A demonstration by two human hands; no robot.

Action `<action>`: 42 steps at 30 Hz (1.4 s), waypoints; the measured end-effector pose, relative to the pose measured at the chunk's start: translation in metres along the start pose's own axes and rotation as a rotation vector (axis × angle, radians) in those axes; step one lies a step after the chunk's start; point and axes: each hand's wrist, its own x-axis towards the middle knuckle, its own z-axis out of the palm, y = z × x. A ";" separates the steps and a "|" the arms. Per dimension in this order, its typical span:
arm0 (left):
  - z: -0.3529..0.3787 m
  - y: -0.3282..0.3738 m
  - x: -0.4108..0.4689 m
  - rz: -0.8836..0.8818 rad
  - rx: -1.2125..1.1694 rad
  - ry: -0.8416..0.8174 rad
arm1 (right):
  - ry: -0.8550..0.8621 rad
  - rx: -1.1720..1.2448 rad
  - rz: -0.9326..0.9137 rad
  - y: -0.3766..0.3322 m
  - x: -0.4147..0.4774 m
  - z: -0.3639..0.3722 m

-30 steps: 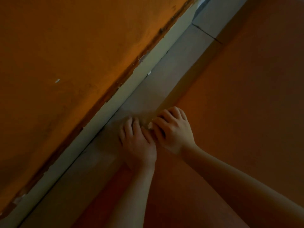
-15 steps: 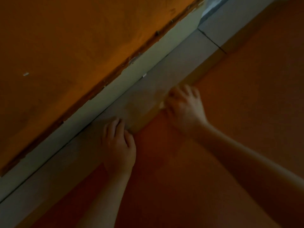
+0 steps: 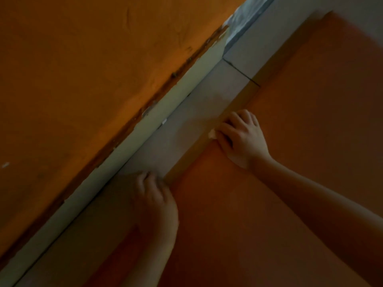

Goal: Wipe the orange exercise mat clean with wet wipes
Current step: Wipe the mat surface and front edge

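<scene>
In the head view the right hand (image 3: 242, 139) has slid away from the left hand (image 3: 155, 201) along the edge of the orange exercise mat (image 3: 248, 204), which lies on the floor (image 3: 186, 141). Its bent fingers hold the wet wipe (image 3: 211, 134) down, so the edge wiping advances. The left fingers lie together at that edge; whether they grip it, I cannot tell.

No text, label, brand, number or sign readable. Orange mat (image 3: 300, 125), right and near: plain. White wipe (image 3: 211, 134) at mat's left edge: no print made out. Orange wall (image 3: 83, 79), pale skirting (image 3: 165, 114), grey floor tile (image 3: 196, 121), left: no lettering. Dim, soft.
</scene>
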 end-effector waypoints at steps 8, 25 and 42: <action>0.055 0.110 0.030 -0.017 -0.036 0.158 | -0.025 0.026 0.019 0.002 0.001 -0.002; 0.059 0.112 0.024 -0.008 0.059 0.181 | -0.151 0.063 -0.027 0.006 0.006 -0.009; 0.058 0.114 0.024 -0.040 0.052 0.152 | 0.008 -0.087 0.171 0.147 0.072 -0.033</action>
